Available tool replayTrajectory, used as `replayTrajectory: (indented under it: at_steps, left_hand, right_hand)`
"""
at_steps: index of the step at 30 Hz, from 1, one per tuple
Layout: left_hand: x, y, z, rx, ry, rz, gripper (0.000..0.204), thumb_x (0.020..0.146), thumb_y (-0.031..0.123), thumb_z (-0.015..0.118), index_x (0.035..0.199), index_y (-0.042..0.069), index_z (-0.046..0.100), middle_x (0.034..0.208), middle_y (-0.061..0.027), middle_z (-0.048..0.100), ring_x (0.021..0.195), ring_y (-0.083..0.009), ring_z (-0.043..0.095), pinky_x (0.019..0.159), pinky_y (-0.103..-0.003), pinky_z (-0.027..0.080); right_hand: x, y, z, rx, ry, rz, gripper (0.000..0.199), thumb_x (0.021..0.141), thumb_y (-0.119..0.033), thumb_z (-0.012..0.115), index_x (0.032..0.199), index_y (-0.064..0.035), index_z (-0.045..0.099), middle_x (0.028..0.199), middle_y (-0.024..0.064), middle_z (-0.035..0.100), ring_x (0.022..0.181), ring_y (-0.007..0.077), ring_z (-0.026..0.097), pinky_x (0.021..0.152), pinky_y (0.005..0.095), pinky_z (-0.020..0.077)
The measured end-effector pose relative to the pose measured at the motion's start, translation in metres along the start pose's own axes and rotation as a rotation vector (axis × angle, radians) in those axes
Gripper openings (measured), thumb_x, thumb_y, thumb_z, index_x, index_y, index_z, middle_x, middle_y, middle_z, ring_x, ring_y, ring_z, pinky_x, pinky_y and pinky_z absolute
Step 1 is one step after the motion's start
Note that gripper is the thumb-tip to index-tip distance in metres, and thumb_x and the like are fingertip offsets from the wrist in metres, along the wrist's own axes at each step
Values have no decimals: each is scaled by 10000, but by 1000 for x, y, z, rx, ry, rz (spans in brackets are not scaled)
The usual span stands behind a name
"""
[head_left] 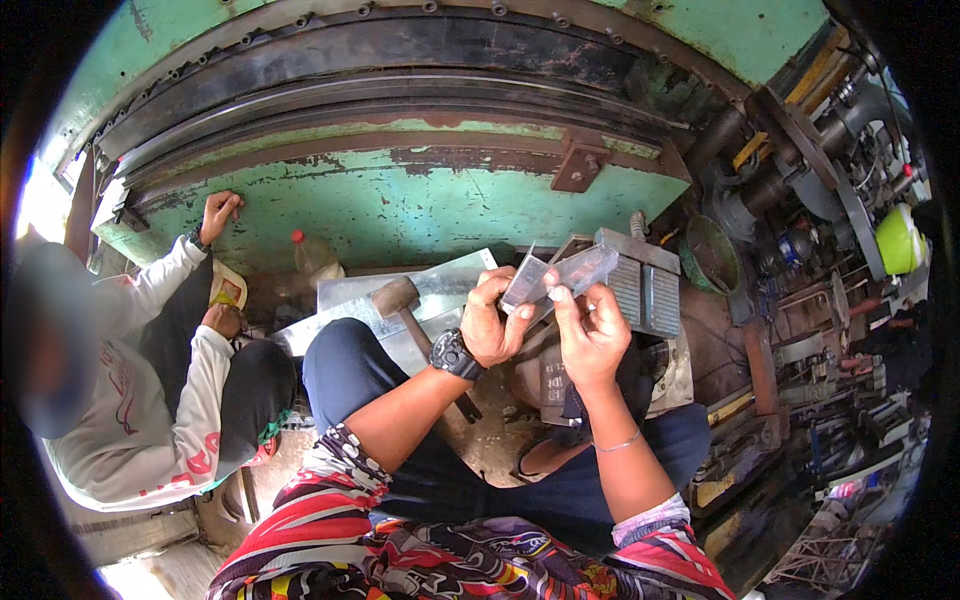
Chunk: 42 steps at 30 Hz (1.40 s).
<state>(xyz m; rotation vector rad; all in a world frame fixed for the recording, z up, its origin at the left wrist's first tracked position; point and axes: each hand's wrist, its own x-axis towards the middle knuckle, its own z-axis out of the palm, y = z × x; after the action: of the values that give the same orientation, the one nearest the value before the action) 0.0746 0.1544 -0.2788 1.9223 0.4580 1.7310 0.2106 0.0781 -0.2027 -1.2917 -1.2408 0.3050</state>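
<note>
Both hands are raised in front of me over shiny sheet metal with angled faces. My left hand [491, 324] pinches a small bent metal piece [525, 281], its thumb along the near edge. Beside it, my right hand [594, 336] grips a longer shiny metal strip [586, 270] between thumb and fingers. The two parts meet or overlap between my hands; whether they are joined I cannot tell. Left of my left wrist, a hammer [397, 297] lies with its head on flat sheet metal [345, 293], and its handle passes behind my left forearm.
A green press-like machine [420, 195] spans the far side. At left sits a co-worker [130, 400], one hand against the machine. Grey ribbed metal blocks [655, 290] stand beyond my right hand. A red-capped bottle [315, 257], a round green container [712, 255] and cluttered metal parts [830, 400] surround us.
</note>
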Motion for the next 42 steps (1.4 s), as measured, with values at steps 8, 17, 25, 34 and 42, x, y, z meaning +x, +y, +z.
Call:
replayTrajectory:
  at_steps: [8,17,25,34,42]
  left_hand:
    - [7,12,-1,17,16,-66,335,1009,192,698,1195,-19,517,1134,-233,673,999,-349,667,896,-448,528]
    - [11,12,0,-51,31,-85,298,1018,258,690,1119,3,574,1178,-194,696,1024,-314,657,917,-435,513]
    - [17,20,0,-60,38,-103,292,1028,260,675,1106,-10,597,1168,-189,707,1006,-291,648,920,-424,504]
    - [9,14,-3,15,27,-115,312,1043,272,660,1152,-2,559,1131,-194,650,1014,-296,639,916,-425,504]
    - [6,10,-2,-34,44,-87,311,1052,257,649,1180,2,525,1137,-201,656,1004,-300,641,910,-428,508]
  right_hand:
    - [-3,-1,-27,88,-249,233,285,1010,-166,751,1241,1,746,1109,59,779,1013,107,671,914,283,533]
    - [-6,-1,-21,197,-242,192,261,1032,-135,714,1252,1,744,1173,54,751,1066,118,662,938,293,528]
    - [-4,-4,-20,62,-246,146,270,1037,-129,698,1272,-2,736,1143,69,758,1052,141,677,944,299,523]
    - [-3,-5,-17,52,-250,82,260,1027,-117,701,1253,6,739,1135,94,759,1029,177,690,925,310,525]
    - [-4,-10,-15,9,-252,25,275,1021,-81,707,1260,55,714,1124,94,735,1008,164,660,909,285,513]
